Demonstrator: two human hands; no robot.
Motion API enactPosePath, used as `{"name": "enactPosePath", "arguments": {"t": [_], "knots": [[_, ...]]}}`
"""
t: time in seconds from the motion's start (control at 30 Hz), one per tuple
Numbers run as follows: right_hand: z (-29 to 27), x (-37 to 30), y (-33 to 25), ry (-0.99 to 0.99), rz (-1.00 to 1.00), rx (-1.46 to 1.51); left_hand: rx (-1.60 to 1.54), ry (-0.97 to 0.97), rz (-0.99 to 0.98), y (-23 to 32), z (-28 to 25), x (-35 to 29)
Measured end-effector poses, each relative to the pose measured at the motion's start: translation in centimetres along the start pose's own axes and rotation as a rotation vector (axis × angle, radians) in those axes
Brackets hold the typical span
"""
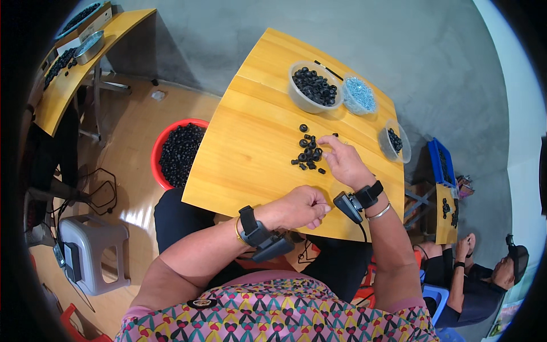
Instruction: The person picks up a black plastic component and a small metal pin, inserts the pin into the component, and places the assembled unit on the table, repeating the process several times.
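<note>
Looks like a workshop, judging by black parts [308, 152] on the bench [245, 157], brimming red tub [156, 153] and seated co-worker [480, 296].

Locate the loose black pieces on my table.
In the head view, the loose black pieces lie mostly just left of the right hand, below the large black-filled bowl.

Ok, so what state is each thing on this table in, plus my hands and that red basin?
Left hand: fingers curled; contents can't be seen
Right hand: fingers extended, beside the pile
Loose black parts: loosely piled, some apart
Large clear bowl: filled with black parts
Blue-bit bowl: filled
Small clear bowl: partly filled
Pen-like stick: lying flat
Red basin: filled
</note>
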State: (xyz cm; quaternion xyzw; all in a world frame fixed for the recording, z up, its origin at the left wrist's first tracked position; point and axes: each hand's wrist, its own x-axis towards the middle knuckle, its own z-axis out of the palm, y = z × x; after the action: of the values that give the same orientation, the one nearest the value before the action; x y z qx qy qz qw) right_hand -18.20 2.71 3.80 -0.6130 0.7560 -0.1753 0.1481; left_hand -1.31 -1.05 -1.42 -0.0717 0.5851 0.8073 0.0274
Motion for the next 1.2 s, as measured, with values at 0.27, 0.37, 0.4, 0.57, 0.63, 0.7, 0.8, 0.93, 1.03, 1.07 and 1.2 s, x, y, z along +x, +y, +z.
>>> {"name": "enactPosePath", "arguments": {"t": [0.27, 0.37, 0.4, 0.57, 0.63, 0.7, 0.8, 0.93, 1.03, 1.07, 1.2], "knots": [[0.0, 0.2, -0.3, -0.008, -0.016, -0.055, -0.011, 0.002, -0.006, 0.2, 0.1, 0.2], [0.3, 0.0, 0.9, 0.027, -0.041, -0.081, -0.035, 0.000, -0.017, 0.5, 0.2, 0.3], [0.1, -0.2, 1.4, 0.058, -0.061, -0.104, -0.103, 0.026, -0.022, 0.6, 0.2, 0.3], [-2.0, -3.2, -1.0, -0.014, -0.027, 0.439, -0.382, 0.119, -0.011, 1.1, -0.3, -0.3], [-2.3, -4.5, -1.8, -0.084, -0.006, 0.769, -0.481, 0.178, 0.089, 1.3, -0.6, -0.5], [-2.6, -5.4, -2.9, -0.088, 0.011, 0.803, -0.540, 0.136, 0.153, 1.4, -0.7, -0.5], [-2.5, -6.3, -3.2, -0.110, 0.022, 0.853, -0.665, 0.034, 0.251, 1.4, -0.9, -0.5], [-1.2, -6.5, -3.4, -0.065, -0.013, 0.963, -0.753, -0.031, 0.336, 1.7, -0.5, -0.7], [-0.2, -6.7, -3.8, -0.053, -0.011, 1.075, -0.751, -0.062, 0.372, 1.4, -0.4, -0.5], [0.0, -6.7, -3.9, -0.038, -0.024, 1.119, -0.753, -0.061, 0.371, 1.3, -0.4, -0.5], [0.5, -6.8, -4.3, -0.029, -0.024, 1.143, -0.755, -0.086, 0.387, 1.2, -0.6, -0.5]]}}
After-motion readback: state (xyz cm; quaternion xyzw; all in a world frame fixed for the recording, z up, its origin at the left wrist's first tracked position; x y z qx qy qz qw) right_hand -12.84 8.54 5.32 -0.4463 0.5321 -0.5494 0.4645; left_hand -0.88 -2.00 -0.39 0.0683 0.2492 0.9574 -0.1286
